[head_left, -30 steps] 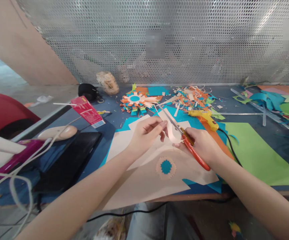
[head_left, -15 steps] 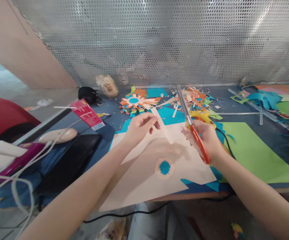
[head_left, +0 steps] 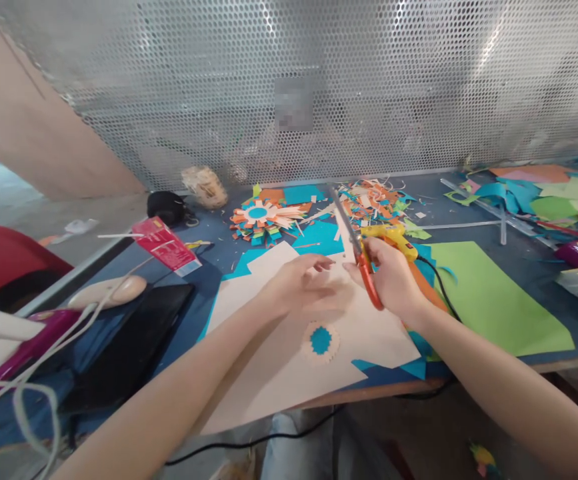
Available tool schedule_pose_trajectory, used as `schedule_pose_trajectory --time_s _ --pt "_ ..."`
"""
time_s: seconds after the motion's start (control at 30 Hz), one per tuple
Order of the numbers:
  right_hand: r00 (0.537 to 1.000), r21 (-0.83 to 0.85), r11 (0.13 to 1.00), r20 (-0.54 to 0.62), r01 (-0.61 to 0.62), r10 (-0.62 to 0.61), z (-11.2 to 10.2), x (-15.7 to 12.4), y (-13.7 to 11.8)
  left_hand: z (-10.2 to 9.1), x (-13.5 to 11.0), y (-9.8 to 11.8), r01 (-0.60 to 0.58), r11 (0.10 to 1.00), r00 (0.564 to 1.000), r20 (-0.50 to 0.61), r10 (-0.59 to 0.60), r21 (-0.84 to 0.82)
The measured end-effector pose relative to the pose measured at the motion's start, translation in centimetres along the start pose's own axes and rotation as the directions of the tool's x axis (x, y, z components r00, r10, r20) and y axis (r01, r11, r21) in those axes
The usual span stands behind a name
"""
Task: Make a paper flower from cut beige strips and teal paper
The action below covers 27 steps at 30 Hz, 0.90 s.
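Observation:
My right hand (head_left: 393, 280) is closed around the orange handles of a pair of scissors (head_left: 365, 273), whose blades point up and to the left. My left hand (head_left: 296, 287) lies low over a large cream paper sheet (head_left: 269, 380) with its fingers stretched toward the right hand; it is slightly blurred and I see nothing in it. On the sheet just below both hands sits a small cream scalloped disc with a blue centre (head_left: 321, 341).
A yellow glue gun (head_left: 391, 233) with a black cord lies behind my right hand, beside a green sheet (head_left: 489, 293). A layered paper flower (head_left: 263, 219) and a scrap pile (head_left: 373, 195) sit near the perforated metal screen (head_left: 319, 87). A red carton (head_left: 166, 243) and a black pad (head_left: 133, 340) are at left.
The cream strip my left hand pinched is no longer in its fingers; that hand has dropped flat toward the sheet. My right hand has drawn closer to the left, scissors tilted further left.

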State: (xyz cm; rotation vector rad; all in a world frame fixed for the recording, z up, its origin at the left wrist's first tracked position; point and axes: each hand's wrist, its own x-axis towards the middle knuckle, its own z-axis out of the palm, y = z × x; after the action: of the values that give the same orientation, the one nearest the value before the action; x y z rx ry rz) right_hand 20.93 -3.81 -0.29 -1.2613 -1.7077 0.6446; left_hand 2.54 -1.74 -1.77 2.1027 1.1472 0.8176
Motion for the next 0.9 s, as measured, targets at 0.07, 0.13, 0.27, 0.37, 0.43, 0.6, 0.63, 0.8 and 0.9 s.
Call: schedule_pose_trajectory --time_s 0.07,0.13,0.27,0.37,0.43,0.6,0.63,0.8,0.9 --pt "0.999 0.038 0.999 -0.051 0.019 -0.017 -0.4 0.3 0.1 0.5 0.3 -0.6 0.034 0.999 0.999 0.037 -0.035 0.035" --pt "0.997 0.059 0.998 -0.068 0.027 -0.022 -0.6 0.5 0.0 1.0 0.6 -0.8 0.067 0.997 0.997 0.031 -0.068 0.038" --pt "0.996 0.05 0.998 -0.082 0.038 -0.034 -0.5 0.5 -0.3 1.5 1.0 -0.6 0.118 0.993 0.993 0.004 -0.118 0.009" --pt "0.994 0.04 0.998 -0.091 0.057 -0.053 -0.4 0.4 -0.1 1.6 0.8 -0.6 0.112 0.994 0.994 -0.002 -0.112 0.01" --pt "0.994 0.045 0.997 -0.091 0.065 -0.061 -0.3 0.4 0.0 1.4 0.8 -0.8 0.102 0.994 0.995 -0.001 -0.102 0.027" --pt "0.995 0.085 0.995 -0.093 0.045 -0.037 0.1 0.3 0.0 -0.3 3.7 -1.7 0.054 0.998 0.998 -0.04 -0.054 -0.011" --pt "0.997 0.087 0.996 -0.079 0.031 -0.024 0.2 0.2 -0.1 -0.7 5.1 -1.8 0.035 0.998 0.996 -0.082 -0.039 -0.047" --pt "1.0 -0.018 1.0 0.009 -0.016 0.016 0.8 0.1 0.4 -1.7 12.2 -1.6 -0.049 0.989 0.924 -0.382 -0.008 -0.139" --pt "0.998 0.056 0.996 0.023 -0.067 0.066 0.8 0.4 0.7 -1.4 13.4 -1.2 -0.071 0.987 0.899 -0.438 0.0 -0.147"
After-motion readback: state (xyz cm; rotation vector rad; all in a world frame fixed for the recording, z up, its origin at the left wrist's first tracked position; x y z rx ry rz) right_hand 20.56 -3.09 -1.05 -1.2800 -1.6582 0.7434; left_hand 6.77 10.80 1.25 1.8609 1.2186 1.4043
